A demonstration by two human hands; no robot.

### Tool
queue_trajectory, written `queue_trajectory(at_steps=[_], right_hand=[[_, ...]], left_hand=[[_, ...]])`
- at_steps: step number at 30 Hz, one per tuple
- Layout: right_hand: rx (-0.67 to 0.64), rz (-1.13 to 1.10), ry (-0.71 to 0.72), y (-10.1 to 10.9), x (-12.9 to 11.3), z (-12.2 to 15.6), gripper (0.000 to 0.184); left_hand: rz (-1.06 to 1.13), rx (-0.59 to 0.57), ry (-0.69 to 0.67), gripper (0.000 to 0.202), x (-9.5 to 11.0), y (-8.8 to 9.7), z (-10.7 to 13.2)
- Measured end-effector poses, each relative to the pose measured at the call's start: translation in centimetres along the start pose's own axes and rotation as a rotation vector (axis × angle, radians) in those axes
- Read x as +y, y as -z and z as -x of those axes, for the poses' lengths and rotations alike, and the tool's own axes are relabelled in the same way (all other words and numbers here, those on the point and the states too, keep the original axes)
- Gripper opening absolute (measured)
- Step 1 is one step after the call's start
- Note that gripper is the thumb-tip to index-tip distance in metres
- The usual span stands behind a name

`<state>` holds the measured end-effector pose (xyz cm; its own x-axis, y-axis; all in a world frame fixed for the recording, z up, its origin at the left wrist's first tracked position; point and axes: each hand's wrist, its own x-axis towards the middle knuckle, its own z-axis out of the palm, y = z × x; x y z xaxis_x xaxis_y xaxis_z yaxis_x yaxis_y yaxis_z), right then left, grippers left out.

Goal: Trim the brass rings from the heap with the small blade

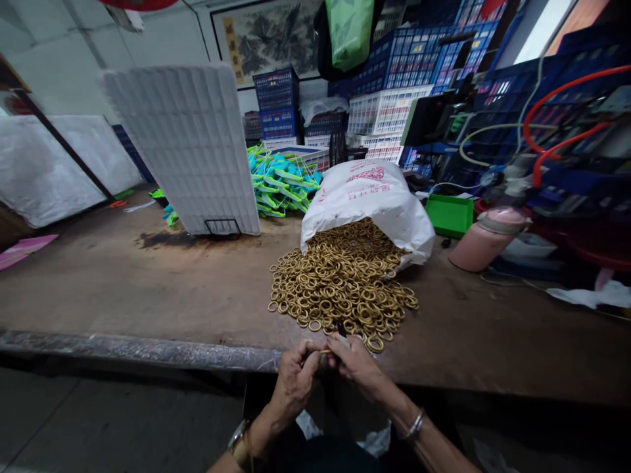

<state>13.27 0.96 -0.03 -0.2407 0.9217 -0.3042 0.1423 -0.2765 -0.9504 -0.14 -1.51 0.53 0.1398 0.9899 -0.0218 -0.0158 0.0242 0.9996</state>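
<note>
A heap of brass-coloured rings (340, 282) spills from a white sack (369, 200) lying on its side on the brown workbench (148, 282). Both my hands meet at the bench's near edge, just in front of the heap. My left hand (294, 381) is closed in a pinch on a brass ring, of which only a thin edge shows between the two hands. My right hand (355, 362) is closed too, its fingers pressed on a small dark piece I cannot make out, touching the same ring.
A tall stack of white trays (190, 148) stands at the back left, with turquoise and green plastic parts (280, 184) beside it. A green tray (449, 215) and a pink flask (486, 240) lie to the right. Blue and white crates (394, 85) and hoses fill the back.
</note>
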Motion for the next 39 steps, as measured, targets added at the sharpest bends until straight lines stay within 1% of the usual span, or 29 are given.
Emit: queue_trajectory(at_steps=[5,7,10,13,16,18,21,24,26,28,33,39], right_hand=[[0.036,0.138,0.172,0.3,0.4,-0.1,0.032],[0.035,0.15,0.168,0.4,0.4,-0.1,0.032],[0.026,0.149,0.157,0.4,0.5,-0.2,0.032],[0.012,0.106,0.137,0.3,0.9,-0.5,0.031],[0.019,0.083,0.114,0.4,1.4,-0.9,0.031],[0.063,0.135,0.124,0.7,1.5,-0.9,0.032],[0.113,0.325,0.19,0.9,1.5,-0.5,0.027],[0.09,0.588,0.26,0.9,1.5,0.1,0.015],[0.082,0.735,0.266,0.7,1.7,0.4,0.022],[0.089,0.825,0.255,0.5,1.9,0.5,0.03],[0.099,0.918,0.229,0.3,1.9,0.4,0.032],[0.101,0.951,0.195,0.2,1.6,0.4,0.029]], left_hand=[[0.065,0.038,0.067,0.022,-0.1,-0.6,-0.3],[0.103,0.01,0.14,0.026,-0.1,-0.7,-0.4],[0.202,-0.069,0.285,0.031,-0.2,-0.8,-0.4],[0.292,-0.106,0.338,0.031,-0.5,-0.8,-0.3],[0.356,-0.11,0.334,0.029,-0.8,-0.8,-0.2],[0.389,-0.105,0.328,0.028,-1.1,-0.8,-0.1],[0.397,-0.078,0.326,0.029,-1.4,-0.8,-0.2],[0.367,-0.033,0.333,0.033,-1.4,-0.7,-0.3],[0.342,-0.017,0.334,0.035,-1.2,-0.7,-0.4],[0.32,-0.01,0.316,0.037,-1.1,-0.7,-0.4],[0.257,-0.003,0.235,0.036,-1.4,-0.6,-0.4],[0.152,0.015,0.178,0.034,-2.0,-0.5,-0.3]])
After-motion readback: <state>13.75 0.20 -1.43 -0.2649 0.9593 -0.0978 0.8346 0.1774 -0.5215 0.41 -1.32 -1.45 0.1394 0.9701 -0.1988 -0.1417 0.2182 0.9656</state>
